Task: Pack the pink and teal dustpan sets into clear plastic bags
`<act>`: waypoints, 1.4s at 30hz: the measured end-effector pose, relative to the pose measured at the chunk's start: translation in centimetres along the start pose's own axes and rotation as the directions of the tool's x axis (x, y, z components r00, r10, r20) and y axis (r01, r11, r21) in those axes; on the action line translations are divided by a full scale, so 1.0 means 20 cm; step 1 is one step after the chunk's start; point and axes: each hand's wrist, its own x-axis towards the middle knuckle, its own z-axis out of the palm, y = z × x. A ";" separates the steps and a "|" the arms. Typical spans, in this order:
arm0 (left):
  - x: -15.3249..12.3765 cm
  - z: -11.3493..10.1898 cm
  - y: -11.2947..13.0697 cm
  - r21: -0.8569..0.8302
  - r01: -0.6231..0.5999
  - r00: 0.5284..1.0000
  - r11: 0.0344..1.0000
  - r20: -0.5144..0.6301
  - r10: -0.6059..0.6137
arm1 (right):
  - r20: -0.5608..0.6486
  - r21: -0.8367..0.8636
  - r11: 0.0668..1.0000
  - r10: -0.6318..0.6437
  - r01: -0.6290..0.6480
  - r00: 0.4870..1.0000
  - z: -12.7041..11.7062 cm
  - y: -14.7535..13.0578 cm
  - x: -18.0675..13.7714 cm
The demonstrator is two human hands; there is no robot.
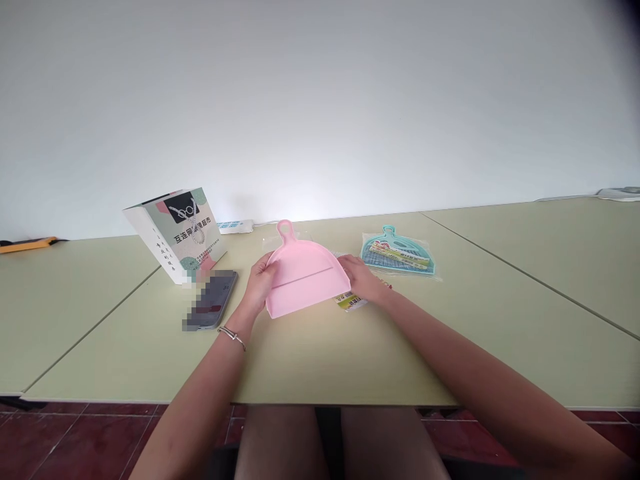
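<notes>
Dustpan (305, 267): pink, unwrapped, held above the table (310, 363)
Left hand (260, 280): fingers closed on its left edge
Right hand (359, 275): at its right edge; grip cannot be told
Teal dustpan (387, 259): still wrapped

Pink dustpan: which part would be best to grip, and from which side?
The looped handle of the pink dustpan looks best, probably from the left, thumb in front and fingers behind: it is narrow, projects beyond the broad pan, and no hand covers it. The left hand grips the left edge instead.
</notes>
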 end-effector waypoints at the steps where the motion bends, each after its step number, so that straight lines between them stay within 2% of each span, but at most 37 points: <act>1: 0.00 0.00 0.00 -0.023 -0.001 1.000 1.000 -0.010 0.001 | 0.048 -0.159 0.987 -0.032 0.039 0.998 0.01 0.02 0.00; 2: 0.00 0.00 0.01 -0.039 -0.007 1.000 0.999 -0.015 0.007 | 0.095 -0.280 0.958 -0.039 0.064 0.995 0.02 0.04 0.00; 4: 0.00 0.00 0.01 -0.055 -0.026 0.999 0.998 -0.032 0.024 | 0.154 -0.418 0.903 -0.037 0.098 0.987 0.04 0.05 0.01; 9: 0.01 -0.01 0.00 -0.072 -0.076 0.992 0.995 -0.108 0.068 | 0.203 -0.514 0.822 -0.159 0.243 0.966 0.03 0.00 0.02; 11: 0.02 -0.02 0.00 -0.071 -0.158 0.968 0.985 -0.207 0.140 | 0.178 -0.525 0.809 -0.201 0.265 0.963 0.02 -0.02 0.02; 12: 0.02 -0.03 0.00 -0.058 -0.223 0.937 0.973 -0.290 0.197 | 0.155 -0.521 0.810 -0.220 0.269 0.963 0.01 -0.02 0.02; 13: 0.02 -0.04 0.01 -0.029 -0.296 0.884 0.955 -0.386 0.262 | 0.121 -0.508 0.819 -0.238 0.266 0.964 0.01 -0.02 0.02; 15: 0.02 -0.06 0.02 0.067 -0.413 0.732 0.908 -0.568 0.375 | 0.000 -0.448 0.861 -0.268 0.240 0.963 -0.01 -0.01 0.02; 17: 0.02 -0.08 0.04 0.158 -0.455 0.602 0.876 -0.670 0.434 | -0.226 -0.323 0.928 -0.266 0.186 0.937 -0.04 0.00 0.02; 18: 0.02 -0.09 0.05 0.188 -0.460 0.566 0.868 -0.691 0.450 | -0.364 -0.227 0.961 -0.234 0.157 0.902 -0.06 0.00 0.02; 19: 0.02 -0.10 0.05 0.203 -0.460 0.554 0.864 -0.695 0.459 | -0.494 -0.113 0.984 -0.176 0.138 0.851 -0.08 0.00 0.02; 21: 0.02 -0.09 0.04 0.196 -0.437 0.594 0.878 -0.670 0.445 | -0.670 0.117 0.983 -0.025 0.139 0.742 -0.11 -0.01 0.01; 22: 0.02 -0.09 0.03 0.176 -0.411 0.635 0.895 -0.649 0.419 | -0.713 0.209 0.966 0.043 0.153 0.699 -0.13 -0.02 0.01; 24: 0.02 -0.06 0.01 0.119 -0.341 0.743 0.932 -0.573 0.345 | -0.743 0.333 0.924 0.136 0.187 0.656 -0.14 -0.06 0.00; 26: 0.01 -0.02 -0.01 0.074 -0.288 0.854 0.955 -0.431 0.291 | -0.717 0.401 0.895 0.176 0.192 0.675 -0.13 -0.10 0.00; 28: 0.00 0.01 -0.03 0.046 -0.275 0.932 0.960 -0.233 0.278 | -0.632 0.438 0.885 0.178 0.158 0.754 -0.10 -0.14 -0.01; 29: -0.01 0.03 -0.03 0.034 -0.273 0.952 0.961 -0.134 0.275 | -0.572 0.445 0.886 0.167 0.132 0.803 -0.08 -0.16 -0.01; 31: -0.03 0.05 -0.03 0.014 -0.270 0.962 0.963 0.034 0.270 | -0.463 0.422 0.902 0.132 0.087 0.876 -0.03 -0.19 -0.02; 34: -0.06 0.09 -0.02 0.008 -0.251 0.952 0.968 0.185 0.245 | -0.426 0.294 0.953 0.066 0.070 0.902 0.02 -0.22 -0.04; 38: -0.10 0.13 0.02 0.063 -0.198 0.955 0.978 0.238 0.178 | -0.474 0.084 0.993 -0.033 0.083 0.880 0.06 -0.25 -0.06; 42: -0.11 0.14 0.04 0.105 -0.156 0.963 0.982 0.238 0.128 | -0.477 0.028 0.995 -0.070 0.095 0.876 0.07 -0.26 -0.06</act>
